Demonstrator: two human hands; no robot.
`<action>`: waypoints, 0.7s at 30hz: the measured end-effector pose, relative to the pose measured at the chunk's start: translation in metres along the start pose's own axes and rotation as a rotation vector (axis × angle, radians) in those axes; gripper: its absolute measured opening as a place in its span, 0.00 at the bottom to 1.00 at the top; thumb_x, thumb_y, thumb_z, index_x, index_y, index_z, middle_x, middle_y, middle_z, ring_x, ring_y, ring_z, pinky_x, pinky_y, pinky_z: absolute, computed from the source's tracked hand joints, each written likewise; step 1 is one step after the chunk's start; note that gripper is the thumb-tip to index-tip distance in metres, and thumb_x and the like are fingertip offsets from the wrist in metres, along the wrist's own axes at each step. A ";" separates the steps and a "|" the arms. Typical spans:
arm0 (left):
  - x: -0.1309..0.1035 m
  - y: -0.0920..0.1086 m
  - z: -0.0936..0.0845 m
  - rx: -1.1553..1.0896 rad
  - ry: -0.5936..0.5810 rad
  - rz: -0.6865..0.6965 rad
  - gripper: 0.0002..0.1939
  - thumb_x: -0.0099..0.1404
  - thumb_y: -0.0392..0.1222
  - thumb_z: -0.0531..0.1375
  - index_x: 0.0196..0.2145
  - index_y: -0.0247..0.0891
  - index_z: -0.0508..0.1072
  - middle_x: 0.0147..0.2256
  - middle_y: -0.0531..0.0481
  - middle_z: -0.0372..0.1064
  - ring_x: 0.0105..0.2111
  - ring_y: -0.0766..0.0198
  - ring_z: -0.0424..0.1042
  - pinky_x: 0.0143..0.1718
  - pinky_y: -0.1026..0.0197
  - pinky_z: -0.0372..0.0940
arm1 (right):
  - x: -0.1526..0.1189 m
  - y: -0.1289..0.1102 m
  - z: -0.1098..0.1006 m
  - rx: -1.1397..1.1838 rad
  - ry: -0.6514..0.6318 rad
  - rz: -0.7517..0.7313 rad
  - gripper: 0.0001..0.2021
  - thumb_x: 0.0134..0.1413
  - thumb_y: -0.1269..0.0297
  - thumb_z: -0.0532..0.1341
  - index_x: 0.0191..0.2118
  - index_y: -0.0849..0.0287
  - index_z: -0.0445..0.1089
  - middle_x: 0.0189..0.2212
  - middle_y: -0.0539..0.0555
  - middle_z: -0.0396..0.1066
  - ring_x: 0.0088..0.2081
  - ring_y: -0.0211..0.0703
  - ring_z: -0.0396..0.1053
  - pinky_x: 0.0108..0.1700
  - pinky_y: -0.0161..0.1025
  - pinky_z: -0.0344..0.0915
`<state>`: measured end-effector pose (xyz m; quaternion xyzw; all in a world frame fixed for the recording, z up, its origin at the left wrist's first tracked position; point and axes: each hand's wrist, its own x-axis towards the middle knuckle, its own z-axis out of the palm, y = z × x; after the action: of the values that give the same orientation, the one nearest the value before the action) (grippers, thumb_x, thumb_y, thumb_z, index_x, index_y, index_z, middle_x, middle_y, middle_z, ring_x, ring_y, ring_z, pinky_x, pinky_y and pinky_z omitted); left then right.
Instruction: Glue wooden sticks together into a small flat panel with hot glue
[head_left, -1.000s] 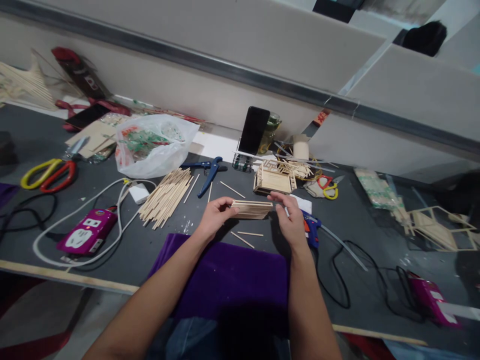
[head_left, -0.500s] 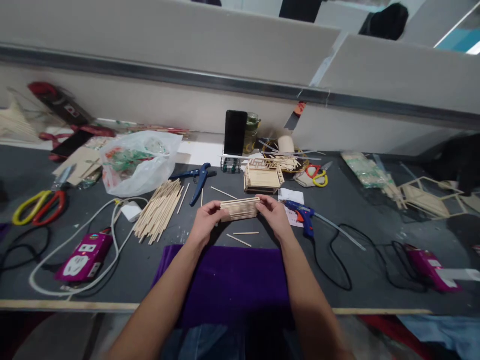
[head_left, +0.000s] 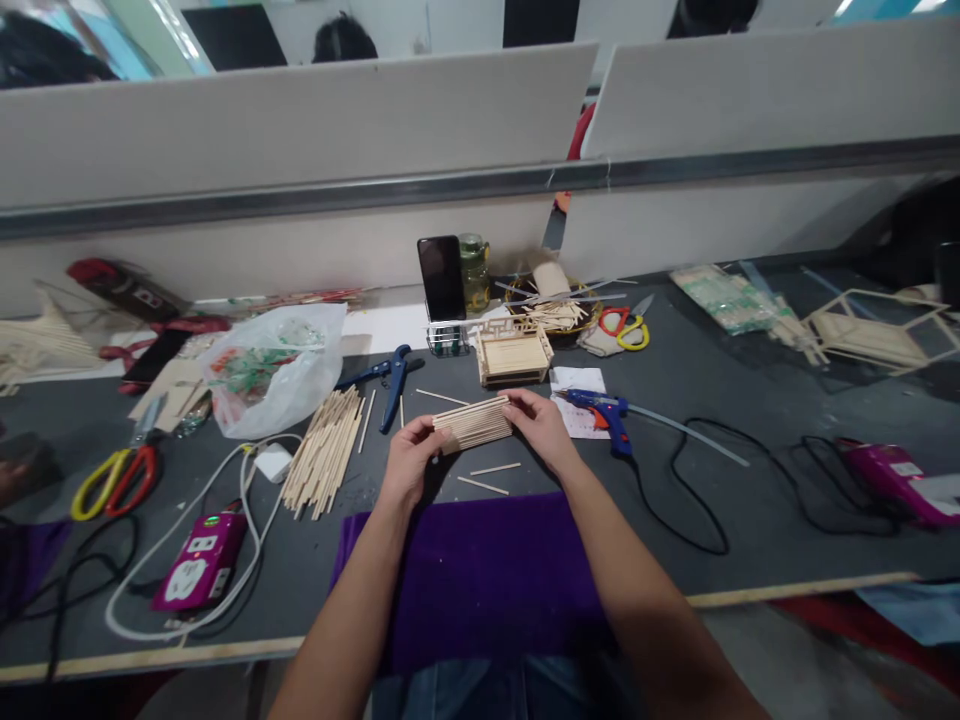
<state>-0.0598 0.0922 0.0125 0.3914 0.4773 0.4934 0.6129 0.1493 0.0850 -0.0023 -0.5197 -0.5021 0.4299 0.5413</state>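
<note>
A small panel of pale wooden sticks (head_left: pixel 474 424) is held level above the dark table, between both hands. Its left end is pinched by my left hand (head_left: pixel 411 456), its upper right corner by my right hand (head_left: pixel 538 428). Two loose sticks (head_left: pixel 495 468) lie just below it. Behind the panel stands a small wooden stick box (head_left: pixel 514 356). A blue glue gun (head_left: pixel 611 415) lies right of my right hand, on white paper (head_left: pixel 576 380). Left of my left hand are a pile of sticks (head_left: pixel 324 452) and a blue cutter (head_left: pixel 394 385).
A purple cloth (head_left: pixel 487 575) covers the table's front edge. A phone (head_left: pixel 442 278) stands before a jar (head_left: pixel 474 275). Scissors (head_left: pixel 131 470), a plastic bag (head_left: pixel 277 370) and a magenta power strip (head_left: pixel 201 562) are at left. Black cables (head_left: pixel 694 530) run right. Another person's hand (head_left: pixel 22 468) shows far left.
The view has shifted and tilted. The panel now slopes up to the right and shows more of its flat face. Both hands still hold it. A person's hand has appeared at far left.
</note>
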 end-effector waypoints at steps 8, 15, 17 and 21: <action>0.001 -0.002 -0.003 0.002 -0.019 0.027 0.14 0.44 0.42 0.72 0.29 0.36 0.76 0.27 0.54 0.69 0.23 0.73 0.59 0.23 0.70 0.54 | -0.001 0.000 0.001 -0.014 0.001 -0.007 0.15 0.49 0.58 0.62 0.42 0.58 0.74 0.38 0.54 0.77 0.39 0.45 0.73 0.43 0.41 0.68; -0.001 -0.001 -0.002 0.041 -0.019 0.057 0.13 0.46 0.43 0.71 0.29 0.36 0.76 0.27 0.53 0.70 0.23 0.73 0.60 0.24 0.70 0.54 | -0.001 -0.002 0.001 -0.035 0.008 -0.018 0.14 0.49 0.59 0.62 0.41 0.58 0.74 0.37 0.54 0.77 0.38 0.45 0.72 0.42 0.41 0.67; -0.001 0.000 -0.002 0.054 -0.016 0.063 0.14 0.46 0.44 0.71 0.30 0.37 0.76 0.27 0.53 0.70 0.23 0.73 0.60 0.24 0.69 0.54 | -0.001 -0.003 0.001 -0.031 0.004 -0.014 0.14 0.49 0.59 0.62 0.41 0.58 0.74 0.38 0.54 0.77 0.38 0.45 0.72 0.43 0.41 0.67; -0.001 0.000 -0.002 0.064 0.001 0.079 0.14 0.46 0.46 0.71 0.29 0.37 0.76 0.27 0.53 0.70 0.23 0.73 0.59 0.24 0.69 0.55 | -0.001 -0.004 0.000 -0.038 0.011 -0.012 0.14 0.49 0.60 0.62 0.41 0.58 0.75 0.38 0.54 0.77 0.38 0.45 0.72 0.43 0.42 0.67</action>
<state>-0.0614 0.0908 0.0125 0.4289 0.4773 0.5020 0.5798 0.1484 0.0834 0.0015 -0.5294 -0.5104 0.4141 0.5365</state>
